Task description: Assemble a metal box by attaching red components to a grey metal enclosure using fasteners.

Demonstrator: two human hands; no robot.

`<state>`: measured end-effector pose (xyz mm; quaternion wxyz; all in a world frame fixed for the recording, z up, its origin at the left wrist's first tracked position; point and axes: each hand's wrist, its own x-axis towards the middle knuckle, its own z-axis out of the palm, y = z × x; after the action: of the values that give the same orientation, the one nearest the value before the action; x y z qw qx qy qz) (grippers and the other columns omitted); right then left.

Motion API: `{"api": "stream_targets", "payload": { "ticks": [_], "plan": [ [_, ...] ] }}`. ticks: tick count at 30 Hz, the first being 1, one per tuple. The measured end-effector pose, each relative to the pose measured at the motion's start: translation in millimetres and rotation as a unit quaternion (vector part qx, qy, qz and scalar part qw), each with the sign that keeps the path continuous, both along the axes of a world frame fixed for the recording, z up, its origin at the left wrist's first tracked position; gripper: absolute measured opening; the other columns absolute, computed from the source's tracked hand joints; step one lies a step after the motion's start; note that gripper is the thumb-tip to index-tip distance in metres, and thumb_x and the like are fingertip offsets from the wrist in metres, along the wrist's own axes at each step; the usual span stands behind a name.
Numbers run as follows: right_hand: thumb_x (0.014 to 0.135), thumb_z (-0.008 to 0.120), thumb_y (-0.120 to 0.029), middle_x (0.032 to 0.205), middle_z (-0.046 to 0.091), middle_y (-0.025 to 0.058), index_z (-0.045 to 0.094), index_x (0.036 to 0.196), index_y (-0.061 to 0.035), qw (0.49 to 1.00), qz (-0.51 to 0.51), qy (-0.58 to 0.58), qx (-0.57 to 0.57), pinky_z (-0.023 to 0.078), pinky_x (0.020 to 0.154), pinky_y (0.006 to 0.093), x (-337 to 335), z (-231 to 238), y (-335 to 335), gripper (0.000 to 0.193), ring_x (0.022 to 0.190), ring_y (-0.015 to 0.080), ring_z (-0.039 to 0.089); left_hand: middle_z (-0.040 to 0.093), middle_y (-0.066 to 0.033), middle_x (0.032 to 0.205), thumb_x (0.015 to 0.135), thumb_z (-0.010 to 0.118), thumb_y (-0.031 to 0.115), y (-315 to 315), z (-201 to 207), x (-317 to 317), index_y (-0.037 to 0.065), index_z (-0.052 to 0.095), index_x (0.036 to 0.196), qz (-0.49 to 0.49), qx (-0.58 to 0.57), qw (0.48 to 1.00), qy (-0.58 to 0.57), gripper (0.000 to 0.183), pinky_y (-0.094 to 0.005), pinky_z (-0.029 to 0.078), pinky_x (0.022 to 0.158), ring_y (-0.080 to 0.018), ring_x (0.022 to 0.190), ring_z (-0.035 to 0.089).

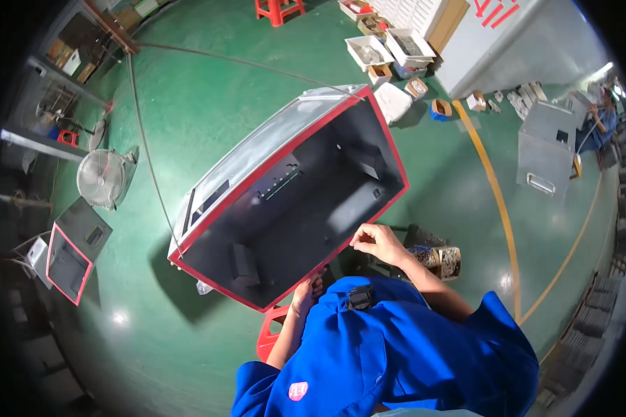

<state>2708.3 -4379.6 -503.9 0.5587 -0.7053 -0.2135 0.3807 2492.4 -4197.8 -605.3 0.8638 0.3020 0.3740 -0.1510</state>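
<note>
A large open metal cabinet point(285, 208), grey-white outside and dark inside, is tilted in front of me. A red strip point(271, 172) runs all round its open rim. Below the near rim, my left hand point(309, 289) has its fingers curled around something dark that I cannot make out. Against the rim further right is my right hand point(379, 243). Its thumb and fingertips are pinched together at the red strip. What they grip, if anything, is too small to see.
A red stool point(266, 337) stands partly under the cabinet, and tubs of small parts point(446, 263) sit beside my right forearm. A cable point(146, 139) reaches the cabinet. A floor fan point(103, 177) is left; white bins point(368, 53) are far. Another person point(598, 125) works at far right.
</note>
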Motion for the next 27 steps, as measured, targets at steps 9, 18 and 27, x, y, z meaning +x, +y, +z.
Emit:
{"api": "stream_targets", "payload": {
  "ticks": [9, 18, 27],
  "plan": [
    [0.086, 0.059, -0.008, 0.075, 0.064, 0.0098, 0.056, 0.088, 0.0, 0.946, -0.049, 0.266, 0.18, 0.051, 0.06, 0.0251, -1.1, 0.0, -26.0, 0.008, 0.065, 0.0132, 0.062, 0.064, -0.0085, 0.08, 0.095, 0.041, 0.039, -1.9, 39.7, 26.4, 0.002, 0.057, 0.103, -0.106, -0.136, 0.979, -0.108, 0.041, -0.0239, 0.042, 0.05, -0.0139, 0.058, 0.056],
    [0.071, 0.069, -0.006, 0.075, 0.064, 0.0047, 0.067, 0.081, -0.0047, 0.948, -0.078, -0.279, 0.131, 0.047, 0.068, 0.0299, 1.7, 81.9, -56.8, 0.011, 0.074, 0.0186, 0.058, 0.047, -0.0216, 0.129, 0.097, 0.035, 0.036, -76.1, 141.0, 120.5, -0.007, 0.036, 0.132, 0.049, -0.224, 0.946, -0.23, 0.056, -0.0438, 0.034, 0.106, -0.0307, 0.119, 0.048],
    [0.065, 0.073, -0.014, 0.081, 0.059, 0.0, 0.068, 0.078, -0.0091, 0.875, -0.007, -0.478, 0.075, 0.044, 0.073, 0.0331, 6.9, 87.7, -94.4, 0.015, 0.078, 0.0191, 0.054, 0.047, -0.0206, 0.129, 0.097, 0.027, 0.045, -118.9, 166.1, 116.7, -0.005, 0.029, 0.137, 0.09, -0.249, 0.94, -0.214, 0.064, -0.0424, 0.035, 0.104, -0.0298, 0.117, 0.048]
  ]
}}
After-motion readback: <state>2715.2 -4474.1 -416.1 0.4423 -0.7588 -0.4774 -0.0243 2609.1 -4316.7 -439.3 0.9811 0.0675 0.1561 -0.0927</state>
